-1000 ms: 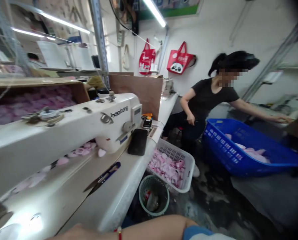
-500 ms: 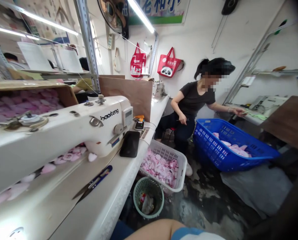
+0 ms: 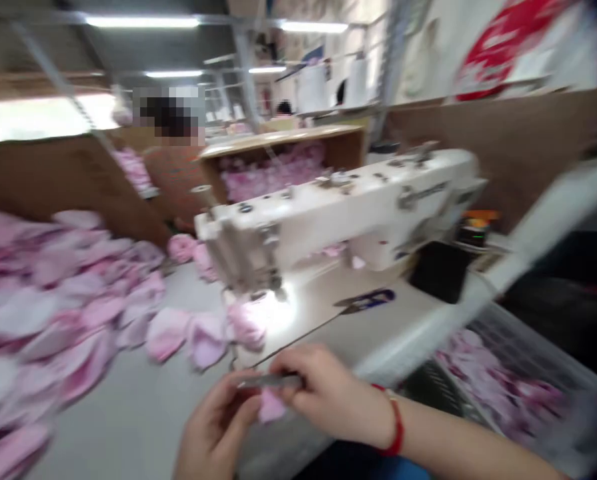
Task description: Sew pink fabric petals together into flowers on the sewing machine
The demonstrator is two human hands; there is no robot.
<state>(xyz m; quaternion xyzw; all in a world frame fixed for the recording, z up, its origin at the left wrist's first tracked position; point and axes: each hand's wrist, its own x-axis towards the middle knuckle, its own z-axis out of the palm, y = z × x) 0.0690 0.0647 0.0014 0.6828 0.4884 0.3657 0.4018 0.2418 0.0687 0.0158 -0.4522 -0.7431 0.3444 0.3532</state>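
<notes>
Both of my hands meet low in the middle, over the front edge of the sewing table (image 3: pixel 143 413). My right hand (image 3: pixel 328 397), with a red band at the wrist, pinches a thin grey metal tool (image 3: pixel 273 381). My left hand (image 3: pixel 213 427) is closed on a small pink fabric piece (image 3: pixel 271 405) held between the two hands. The view is smeared by motion, so finer detail is lost. Just beyond my hands, a white sewing machine (image 3: pixel 338 207) stands with its lamp lit over several pink pieces (image 3: pixel 203 337) by the needle.
A big heap of pink fabric pieces (image 3: pixel 48 307) covers the table's left side. Blue-handled snips (image 3: pixel 371 300) and a black phone (image 3: pixel 441 270) lie right of the machine. A white basket (image 3: pixel 523 347) of pink pieces sits below right. A cardboard box (image 3: pixel 278 143) and a person (image 3: pixel 171 160) are behind.
The view has swung left from the co-worker and the blue basket to the needle end of the machine. Both my hands have come into view, holding a tool and a pink piece.
</notes>
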